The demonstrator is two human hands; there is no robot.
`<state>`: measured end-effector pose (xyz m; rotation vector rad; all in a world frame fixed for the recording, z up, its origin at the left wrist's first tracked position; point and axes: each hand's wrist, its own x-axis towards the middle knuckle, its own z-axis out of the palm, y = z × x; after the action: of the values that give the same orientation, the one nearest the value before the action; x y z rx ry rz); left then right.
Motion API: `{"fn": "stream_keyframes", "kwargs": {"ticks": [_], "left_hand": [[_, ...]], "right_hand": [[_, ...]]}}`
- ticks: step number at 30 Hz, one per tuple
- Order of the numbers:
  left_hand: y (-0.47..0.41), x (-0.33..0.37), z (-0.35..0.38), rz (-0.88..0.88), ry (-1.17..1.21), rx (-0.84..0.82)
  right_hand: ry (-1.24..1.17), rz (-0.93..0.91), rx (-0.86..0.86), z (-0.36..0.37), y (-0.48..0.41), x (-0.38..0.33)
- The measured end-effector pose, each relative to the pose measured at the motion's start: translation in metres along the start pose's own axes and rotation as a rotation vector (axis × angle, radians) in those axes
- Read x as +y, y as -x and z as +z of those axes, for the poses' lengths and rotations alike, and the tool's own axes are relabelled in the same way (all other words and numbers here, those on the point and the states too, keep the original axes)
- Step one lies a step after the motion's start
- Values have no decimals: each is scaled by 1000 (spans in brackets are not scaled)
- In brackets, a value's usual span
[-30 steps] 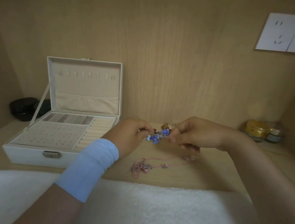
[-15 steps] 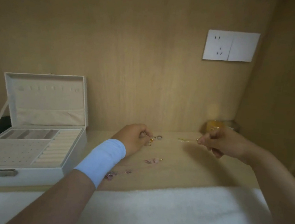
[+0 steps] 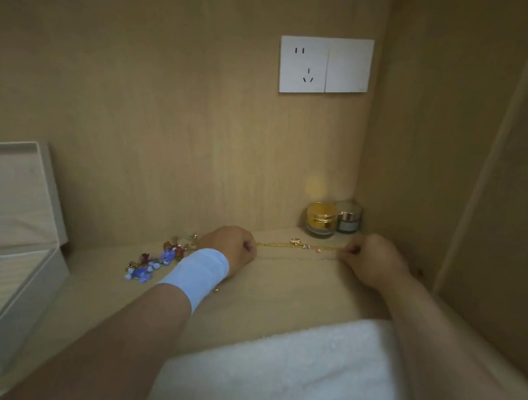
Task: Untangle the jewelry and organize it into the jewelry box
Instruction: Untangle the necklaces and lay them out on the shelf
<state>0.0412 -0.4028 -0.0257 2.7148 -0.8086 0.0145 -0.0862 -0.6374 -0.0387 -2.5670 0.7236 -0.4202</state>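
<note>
Head view is showing a thin gold chain (image 3: pixel 275 244) that is being held stretched almost straight between the two hands, just above the counter (image 3: pixel 295 289) and close to the back wall. The left hand (image 3: pixel 232 245), with a pale blue wristband (image 3: pixel 196 274), is closing its curled fingers around one end. The right hand (image 3: pixel 369 259) is pinching the other end with its fingers bent in. Some small charms (image 3: pixel 297 242) are sitting near the middle of the chain.

I am judging this chain as very light, limp and rather slippery, with fine links that are probably kinking or breaking if the pull is too strong. The ends, near the clasp, are looking like the safest place to hold it, not the charms.

A blue beaded piece (image 3: pixel 144 271) is lying on the counter just left of the left wrist. Its beads are looking glassy and heavier, so I am thinking it needs support from below when lifted, because it can knock and chip.

The jewelry box (image 3: pixel 28 291) is standing open at the left edge, well apart from the chain and only partly in view. Two small jars (image 3: pixel 321 221) are standing in the corner, near the right hand.
</note>
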Motion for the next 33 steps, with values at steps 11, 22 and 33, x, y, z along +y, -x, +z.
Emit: {"fn": "stream_keyframes", "kwargs": {"ticks": [11, 22, 33], "left_hand": [[-5, -9, 26, 253, 56, 106], [-2, -10, 27, 231, -5, -34], [64, -59, -36, 229, 55, 40]], "right_hand": [[296, -71, 18, -4, 4, -18], [381, -23, -274, 9, 20, -29], [220, -404, -32, 5, 53, -77]]}}
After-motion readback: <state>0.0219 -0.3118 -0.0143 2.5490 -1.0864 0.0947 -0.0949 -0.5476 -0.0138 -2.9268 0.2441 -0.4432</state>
